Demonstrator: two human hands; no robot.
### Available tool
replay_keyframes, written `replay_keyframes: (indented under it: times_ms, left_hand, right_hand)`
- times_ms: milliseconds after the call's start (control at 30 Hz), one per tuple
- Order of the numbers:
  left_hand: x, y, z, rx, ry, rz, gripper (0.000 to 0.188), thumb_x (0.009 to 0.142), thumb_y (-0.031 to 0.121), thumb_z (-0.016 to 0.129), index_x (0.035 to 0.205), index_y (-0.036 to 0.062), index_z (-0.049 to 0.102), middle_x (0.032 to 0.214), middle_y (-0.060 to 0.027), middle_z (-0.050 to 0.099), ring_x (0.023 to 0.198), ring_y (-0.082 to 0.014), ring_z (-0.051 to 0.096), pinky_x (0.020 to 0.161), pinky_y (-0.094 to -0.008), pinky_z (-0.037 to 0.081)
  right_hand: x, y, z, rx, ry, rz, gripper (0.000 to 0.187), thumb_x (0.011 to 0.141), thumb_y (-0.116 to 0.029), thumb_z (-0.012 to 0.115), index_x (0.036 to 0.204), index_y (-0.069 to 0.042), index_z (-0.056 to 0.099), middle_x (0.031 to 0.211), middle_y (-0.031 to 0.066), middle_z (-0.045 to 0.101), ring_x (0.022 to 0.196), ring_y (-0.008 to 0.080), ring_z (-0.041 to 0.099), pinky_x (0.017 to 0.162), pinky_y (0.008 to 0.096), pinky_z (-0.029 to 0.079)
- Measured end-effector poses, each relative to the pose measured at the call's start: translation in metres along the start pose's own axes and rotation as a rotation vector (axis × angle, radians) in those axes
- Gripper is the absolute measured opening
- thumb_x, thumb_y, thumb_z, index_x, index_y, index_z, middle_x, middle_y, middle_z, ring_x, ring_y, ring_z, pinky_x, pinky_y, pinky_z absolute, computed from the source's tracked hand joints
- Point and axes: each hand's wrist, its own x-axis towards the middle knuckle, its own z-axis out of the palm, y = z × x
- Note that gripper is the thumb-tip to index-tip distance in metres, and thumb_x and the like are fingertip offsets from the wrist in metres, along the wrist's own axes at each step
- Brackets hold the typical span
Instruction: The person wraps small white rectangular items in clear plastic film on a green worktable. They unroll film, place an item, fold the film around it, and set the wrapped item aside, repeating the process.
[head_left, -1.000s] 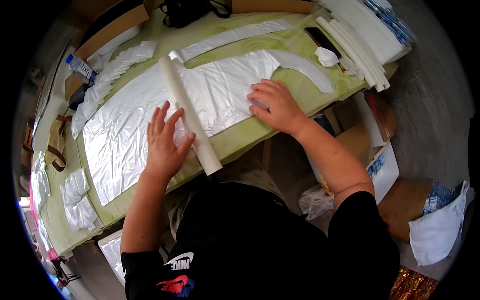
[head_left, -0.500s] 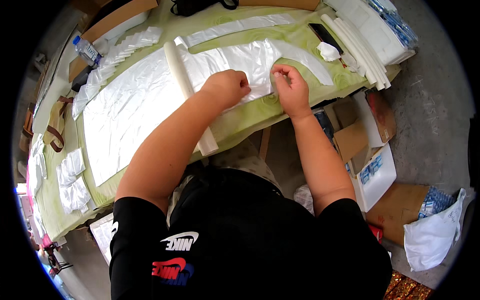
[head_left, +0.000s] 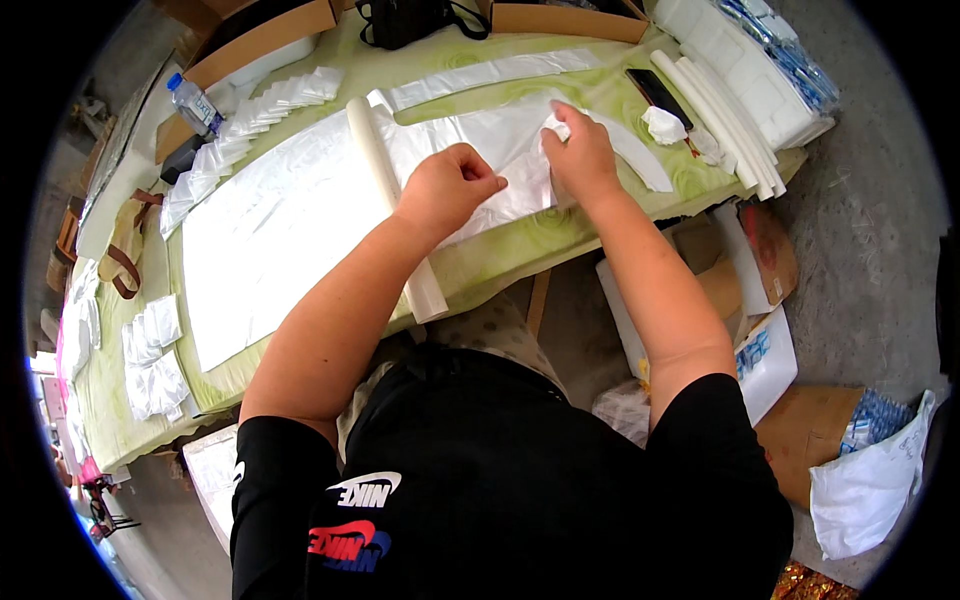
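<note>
A large, thin white plastic sheet (head_left: 270, 230) with long strap-like strips lies across the table. A pale roll or tube (head_left: 372, 150) rests crosswise on it, its near end past the table edge. Over the sheet, to the right of the roll, my left hand (head_left: 447, 190) is closed in a pinch; what is between the fingertips cannot be made out. My right hand (head_left: 585, 155) is at the sheet's right part, thumb and forefinger closed on a bunched bit of plastic. One strip (head_left: 490, 76) stretches along the far side, and another curves beyond my right hand.
Folded plastic packets (head_left: 255, 118) form a row at the far left, near a bottle (head_left: 195, 105). More packets (head_left: 153, 330) lie near left. At right are a phone (head_left: 657, 97), crumpled tissue (head_left: 664, 126), pale tubes (head_left: 715, 125) and a white foam box (head_left: 745, 70). Cartons stand below.
My right hand has moved up, its forefinger reaching farther over the plastic, which now bunches at its fingertips. My left hand stays close by, its pinch turned more into view. The view has shifted slightly.
</note>
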Motion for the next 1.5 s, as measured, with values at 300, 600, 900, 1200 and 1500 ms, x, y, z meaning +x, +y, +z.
replay_keyframes:
  times_ms: [300, 600, 900, 1200, 1500]
  left_hand:
    - [-0.003, 0.0, 0.009, 0.051, -0.037, -0.002, 0.046, 0.084, 0.04, 0.083, 0.109, 0.0053, 0.066, 0.101, -0.0075, 0.067, 0.089, -0.0175, 0.062, 0.078, -0.0328, 0.053]
    - [0.016, 0.034, -0.013, -1.057, -0.101, -0.083, 0.034, 0.098, 0.035, 0.069, 0.118, 0.0091, 0.061, 0.11, -0.0035, 0.062, 0.101, -0.0171, 0.061, 0.095, -0.0374, 0.05]
    - [-0.04, -0.067, -0.126, -0.967, 0.401, -0.13, 0.019, 0.098, 0.023, 0.069, 0.109, 0.0106, 0.062, 0.096, 0.0004, 0.06, 0.091, -0.0133, 0.061, 0.087, -0.0338, 0.053]
    - [-0.149, -0.208, -0.232, -0.024, 0.76, -0.445, 0.043, 0.089, 0.022, 0.072, 0.128, 0.0084, 0.061, 0.103, -0.001, 0.064, 0.093, -0.0118, 0.061, 0.082, -0.0295, 0.051]
    - [-0.077, -0.113, -0.118, 0.125, 0.563, 0.351, 0.041, 0.088, 0.006, 0.068, 0.128, 0.0054, 0.059, 0.132, -0.014, 0.062, 0.125, -0.0328, 0.057, 0.107, -0.04, 0.044]
  right_hand:
    - [0.031, 0.005, -0.029, 0.317, 0.074, 0.36, 0.085, 0.088, -0.018, 0.066, 0.159, -0.005, 0.021, 0.104, 0.0091, 0.062, 0.083, 0.0235, 0.065, 0.08, 0.0374, 0.053]
    - [-0.02, -0.083, -0.016, 0.356, -0.18, -0.453, 0.077, 0.084, -0.012, 0.071, 0.153, -0.007, 0.038, 0.151, 0.0204, 0.046, 0.14, 0.0386, 0.043, 0.118, 0.0416, 0.035]
    - [-0.002, 0.024, -0.007, 0.322, 0.01, 0.312, 0.085, 0.093, -0.027, 0.071, 0.159, -0.001, 0.024, 0.155, 0.0255, 0.042, 0.144, 0.0359, 0.041, 0.118, 0.04, 0.033]
    - [-0.031, 0.049, -0.011, 0.388, 0.292, 0.333, 0.049, 0.091, -0.014, 0.069, 0.138, -0.005, 0.057, 0.12, 0.0073, 0.06, 0.101, 0.0164, 0.054, 0.093, 0.0323, 0.047]
    - [-0.067, -0.041, 0.016, 0.305, 0.16, -0.166, 0.031, 0.086, -0.003, 0.068, 0.117, -0.006, 0.066, 0.121, 0.0102, 0.063, 0.114, 0.026, 0.058, 0.1, 0.0377, 0.046]
